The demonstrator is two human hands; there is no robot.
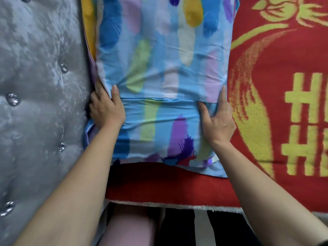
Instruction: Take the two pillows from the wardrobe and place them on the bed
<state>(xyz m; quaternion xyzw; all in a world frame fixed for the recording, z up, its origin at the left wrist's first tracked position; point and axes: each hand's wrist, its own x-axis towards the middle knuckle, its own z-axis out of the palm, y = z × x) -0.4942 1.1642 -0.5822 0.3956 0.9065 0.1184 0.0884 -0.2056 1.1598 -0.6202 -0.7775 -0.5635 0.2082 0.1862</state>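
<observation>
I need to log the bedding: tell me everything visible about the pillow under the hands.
The pillow wears a smooth light-blue cotton-looking case with feather-like strokes in blue, purple, green, yellow and white. Its open flap end faces the person. It lies flat on the red blanket, beside the grey tufted headboard. The left hand and right hand press its sides.

pillow (pixel 159 77) on blanket (pixel 276 107), headboard (pixel 39 103) at its left.

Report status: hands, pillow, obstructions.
Left hand and right hand gripping pillow sides. Pillow on red blanket, beside grey headboard. Nothing blocking.
</observation>
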